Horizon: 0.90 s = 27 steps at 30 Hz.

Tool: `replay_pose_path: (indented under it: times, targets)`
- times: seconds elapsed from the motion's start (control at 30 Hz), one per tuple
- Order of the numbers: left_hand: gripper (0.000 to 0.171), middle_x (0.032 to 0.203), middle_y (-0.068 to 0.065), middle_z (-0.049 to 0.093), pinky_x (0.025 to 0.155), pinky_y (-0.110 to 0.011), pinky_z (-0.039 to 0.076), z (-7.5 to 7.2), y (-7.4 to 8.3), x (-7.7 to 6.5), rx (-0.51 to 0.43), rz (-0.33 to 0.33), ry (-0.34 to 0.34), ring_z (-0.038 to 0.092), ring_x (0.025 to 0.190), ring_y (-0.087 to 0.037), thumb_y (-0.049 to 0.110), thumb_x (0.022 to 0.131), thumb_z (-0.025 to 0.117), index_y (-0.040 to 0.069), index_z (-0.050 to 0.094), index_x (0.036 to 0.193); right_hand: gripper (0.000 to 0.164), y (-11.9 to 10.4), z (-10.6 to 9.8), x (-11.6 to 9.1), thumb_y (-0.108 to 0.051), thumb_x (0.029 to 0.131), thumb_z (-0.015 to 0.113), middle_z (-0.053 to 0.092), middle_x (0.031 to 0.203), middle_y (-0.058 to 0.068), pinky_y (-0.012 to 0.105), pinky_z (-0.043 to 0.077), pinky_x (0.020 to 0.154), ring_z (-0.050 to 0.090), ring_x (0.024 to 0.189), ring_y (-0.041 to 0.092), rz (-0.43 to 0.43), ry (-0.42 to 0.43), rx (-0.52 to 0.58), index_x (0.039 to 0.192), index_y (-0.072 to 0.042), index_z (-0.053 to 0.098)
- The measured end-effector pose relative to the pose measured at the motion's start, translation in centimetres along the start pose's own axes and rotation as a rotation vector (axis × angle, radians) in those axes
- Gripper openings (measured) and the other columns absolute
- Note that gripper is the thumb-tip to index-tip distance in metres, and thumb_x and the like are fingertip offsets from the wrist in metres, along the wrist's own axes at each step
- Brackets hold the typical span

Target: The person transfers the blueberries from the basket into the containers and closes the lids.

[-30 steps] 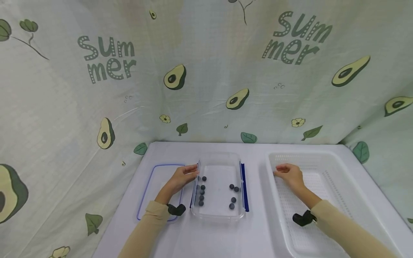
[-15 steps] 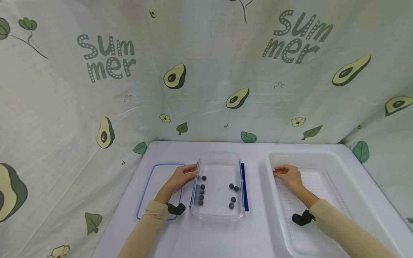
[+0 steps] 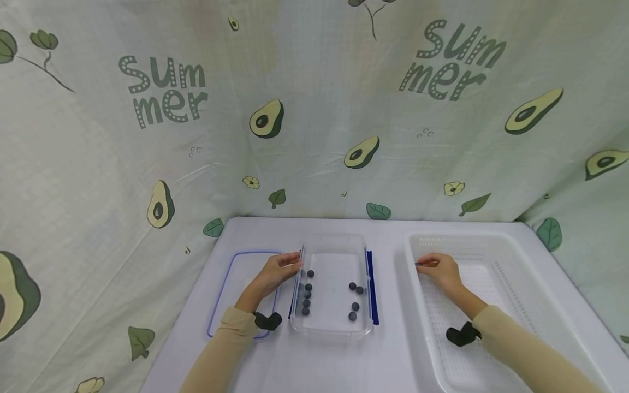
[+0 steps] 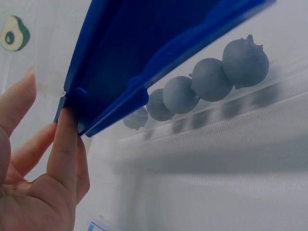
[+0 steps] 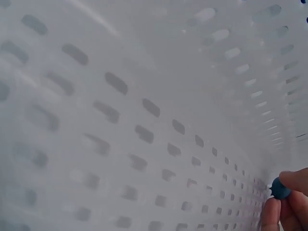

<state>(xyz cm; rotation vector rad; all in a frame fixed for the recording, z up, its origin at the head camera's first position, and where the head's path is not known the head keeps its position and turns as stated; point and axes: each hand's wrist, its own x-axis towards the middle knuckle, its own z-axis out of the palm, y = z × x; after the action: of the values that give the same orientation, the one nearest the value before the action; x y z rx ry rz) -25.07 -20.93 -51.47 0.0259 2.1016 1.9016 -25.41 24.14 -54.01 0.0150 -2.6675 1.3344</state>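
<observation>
My right hand (image 3: pixel 441 272) is inside the white basket (image 3: pixel 496 376), close to its left wall. A blueberry (image 5: pixel 280 188) is pinched between its thumb and fingers, crown showing in the right wrist view. My left hand (image 3: pixel 273 273) is at the left side of a clear plastic container (image 3: pixel 334 329). Its nearly straight fingers touch the blue latch flap (image 4: pixel 139 43), while the thumb stands apart. Several blueberries (image 3: pixel 307 295) lie in a row along the container's left wall. More blueberries (image 3: pixel 354 300) lie near its right wall.
A clear lid with a blue seal (image 3: pixel 231 278) lies on the white table (image 3: pixel 339 371) left of the container, partly under my left forearm. Another blue latch flap (image 3: pixel 372 286) sticks out on the container's right side. A printed curtain (image 3: pixel 314 109) hangs behind.
The blueberry between my right fingertips shows more at the basket's left wall, as that hand has turned slightly. My left hand stays in place at the container.
</observation>
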Motion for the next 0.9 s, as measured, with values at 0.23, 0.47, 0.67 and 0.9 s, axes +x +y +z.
replay_pose_path:
  times: [0.23,0.47,0.67,0.9]
  targets:
    - [0.054,0.136,-0.023,0.055,0.098,-0.028,0.051,0.1,0.3,0.1,0.004,0.004,0.001,0.060,0.116,-0.021,0.011,0.095,0.070,-0.005,0.050,0.142,0.026,-0.8,-1.1,-0.1,-0.006,0.081,0.081,0.073,0.095,0.022,0.010,0.049,0.064,0.062,0.074,-0.003,0.024,-0.004,0.072,0.099,0.011,0.072]
    - [0.054,0.138,-0.024,0.053,0.099,-0.029,0.050,0.0,0.4,0.1,-0.004,0.003,-0.011,0.060,0.115,-0.021,0.010,0.095,0.069,-0.005,0.048,0.143,0.034,-2.6,-2.7,-0.2,-0.012,0.085,0.080,0.071,0.105,0.021,0.014,0.052,0.067,0.059,0.078,-0.006,0.080,-0.045,0.139,0.108,0.011,0.070]
    - [0.055,0.138,-0.025,0.053,0.099,-0.029,0.050,0.0,0.5,-0.1,0.011,0.009,-0.008,0.058,0.120,-0.025,0.011,0.095,0.070,-0.006,0.048,0.142,0.037,-4.0,-4.0,-0.6,-0.014,0.088,0.078,0.072,0.104,0.016,0.014,0.052,0.070,0.061,0.081,-0.005,0.090,-0.053,0.193,0.112,0.011,0.068]
    - [0.053,0.137,-0.025,0.054,0.098,-0.029,0.051,0.1,0.3,-0.2,0.019,0.013,0.007,0.058,0.120,-0.026,0.010,0.095,0.070,-0.006,0.050,0.141,0.039,-5.8,-4.8,-1.1,-0.014,0.087,0.079,0.073,0.098,0.001,0.013,0.053,0.073,0.063,0.083,-0.004,0.068,-0.052,0.269,0.112,0.013,0.066]
